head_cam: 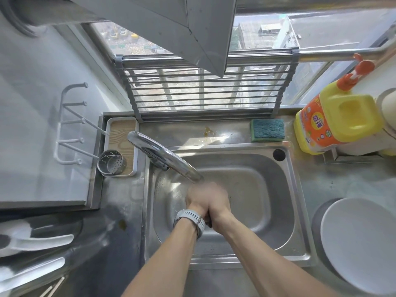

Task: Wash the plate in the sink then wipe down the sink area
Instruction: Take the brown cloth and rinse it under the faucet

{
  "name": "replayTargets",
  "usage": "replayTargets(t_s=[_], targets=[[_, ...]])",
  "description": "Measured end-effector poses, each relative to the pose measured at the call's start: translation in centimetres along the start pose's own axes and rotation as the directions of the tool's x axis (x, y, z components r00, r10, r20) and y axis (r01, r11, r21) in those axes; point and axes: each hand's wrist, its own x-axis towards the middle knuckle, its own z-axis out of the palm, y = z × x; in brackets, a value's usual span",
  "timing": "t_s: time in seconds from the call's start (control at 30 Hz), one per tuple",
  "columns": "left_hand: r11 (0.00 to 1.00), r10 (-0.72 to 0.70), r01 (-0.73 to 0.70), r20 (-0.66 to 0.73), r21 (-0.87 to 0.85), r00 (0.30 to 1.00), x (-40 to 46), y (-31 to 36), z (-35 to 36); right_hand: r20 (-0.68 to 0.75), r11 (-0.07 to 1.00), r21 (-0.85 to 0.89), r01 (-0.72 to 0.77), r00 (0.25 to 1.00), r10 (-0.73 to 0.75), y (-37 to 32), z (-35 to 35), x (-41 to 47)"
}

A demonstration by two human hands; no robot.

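I see my left hand (196,202) and right hand (216,200) pressed together at frame centre over the sink (267,189), grip blurred so I cannot tell how closed, under the faucet (162,156), white plate (362,243) on the surface at lower right, sponge (267,130) on the ledge beyond, yellow detergent bottle (334,121) upper right

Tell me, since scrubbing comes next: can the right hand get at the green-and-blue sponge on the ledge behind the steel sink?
Probably yes. The right hand is clasped with the left hand, holding nothing, and the green-and-blue sponge lies uncovered with nothing between.
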Motion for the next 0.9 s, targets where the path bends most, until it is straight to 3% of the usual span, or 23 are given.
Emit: replayTargets(t_s=[0.2,0.3,0.4,0.47,0.67,0.77,0.9], targets=[[0.987,-0.041,0.054,0.088,-0.150,0.995,-2.2,-0.6,0.6,0.016,0.975,-0.133,0.177,0.984,-0.176,1.3,-1.4,0.1],[0.962,-0.072,0.131,0.238,-0.238,0.968,-2.8,-1.8,0.7,-0.010,0.949,-0.236,0.208,0.976,-0.217,1.6,-3.2,0.5],[0.958,-0.076,0.173,0.377,-0.229,0.923,-3.2,-3.2,0.1,0.006,0.996,-0.076,0.036,0.999,-0.036,1.6,-5.7,0.8],[0.968,-0.053,0.145,0.395,-0.207,0.917,-3.2,-4.0,-0.3,0.079,1.000,-0.003,0.001,0.997,-0.001,1.4,-7.4,0.7],[0.982,0.036,0.027,0.328,-0.187,0.944,-3.8,-4.6,-0.6,0.063,0.995,0.049,0.082,0.994,-0.085,1.7,-10.7,-0.2],[0.973,0.019,0.069,0.373,-0.220,0.928,-4.6,-4.3,-0.7,0.026,0.981,0.154,0.119,0.992,-0.124,2.0,-11.7,-0.7],[0.993,-0.011,0.065,0.462,-0.101,0.887,-6.1,-3.8,-0.1,0.162,0.945,0.304,0.123,0.970,-0.179,1.4,-13.1,-1.8]])
